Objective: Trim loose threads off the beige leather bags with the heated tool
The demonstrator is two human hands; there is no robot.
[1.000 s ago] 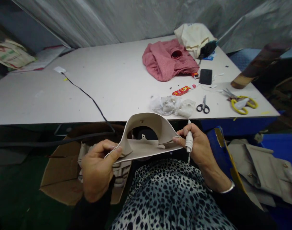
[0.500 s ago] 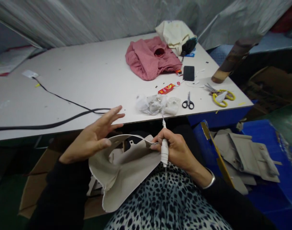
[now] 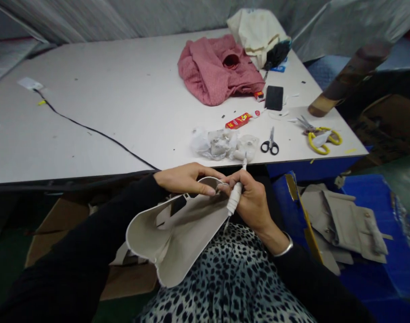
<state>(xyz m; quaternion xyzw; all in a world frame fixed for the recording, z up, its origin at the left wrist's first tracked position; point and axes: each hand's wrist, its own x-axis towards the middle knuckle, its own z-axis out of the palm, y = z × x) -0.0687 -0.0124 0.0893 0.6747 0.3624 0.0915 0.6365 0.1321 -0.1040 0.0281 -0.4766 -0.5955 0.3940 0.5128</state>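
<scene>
A beige leather-like piece (image 3: pixel 178 233) with a curved cut-out lies over my lap, which is covered in spotted fabric. My left hand (image 3: pixel 185 178) pinches its upper edge, fingers closed on the strip. My right hand (image 3: pixel 252 202) meets it at the same edge and grips a slim white pen-shaped tool (image 3: pixel 234 199), its tip pointing up toward the table. Both hands are just in front of the white table's (image 3: pixel 90 116) near edge.
On the table lie a black cable (image 3: pixel 90 131), crumpled plastic bags (image 3: pixel 221 143), black scissors (image 3: pixel 269 144), yellow-handled scissors (image 3: pixel 321 137), a red tube (image 3: pixel 237 120), a black phone (image 3: pixel 274 97) and a pink garment (image 3: pixel 218 69). More beige pieces (image 3: pixel 339 220) lie in a blue bin at right. A cardboard box (image 3: pixel 57 224) is at left.
My left hand, open and lifted half a second ago, has come down and closed on the piece's upper edge beside my right hand. The piece turned and dropped onto my lap.
</scene>
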